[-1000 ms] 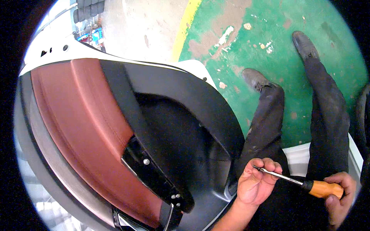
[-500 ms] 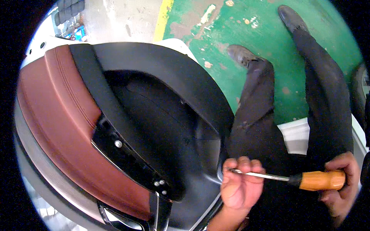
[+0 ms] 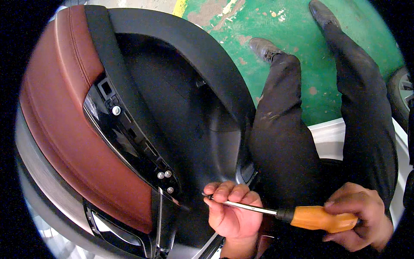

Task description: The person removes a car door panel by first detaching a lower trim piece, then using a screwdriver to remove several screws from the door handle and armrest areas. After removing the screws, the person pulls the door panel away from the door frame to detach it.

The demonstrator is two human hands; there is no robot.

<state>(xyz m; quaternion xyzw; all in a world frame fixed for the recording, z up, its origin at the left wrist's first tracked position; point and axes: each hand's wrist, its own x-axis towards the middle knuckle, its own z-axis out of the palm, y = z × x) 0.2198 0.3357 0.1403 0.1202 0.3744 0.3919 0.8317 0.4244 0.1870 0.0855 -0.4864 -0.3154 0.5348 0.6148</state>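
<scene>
My right hand (image 3: 355,216) grips the orange handle of a screwdriver (image 3: 308,217), whose steel shaft points left. My left hand (image 3: 233,211) has its curled fingers on the shaft's tip, where a small dark piece shows, too small to name. Both hands are at the lower right, beside a car door's inner panel (image 3: 69,142) of brown leather with black and grey trim. A glossy black strip (image 3: 108,129) on the panel carries several silver screw heads, up and left of my left hand. A deep black pocket (image 3: 164,86) lies above it.
My legs (image 3: 280,121) in dark trousers and shoes stand on a worn green floor (image 3: 319,69) with a yellow line at the top. A white sill (image 3: 327,138) runs behind my legs. A wheel (image 3: 399,95) shows at the far right edge.
My left hand and the screwdriver tip have moved left toward the door panel. The door panel, floor and legs appear higher in the picture, as the view has shifted.
</scene>
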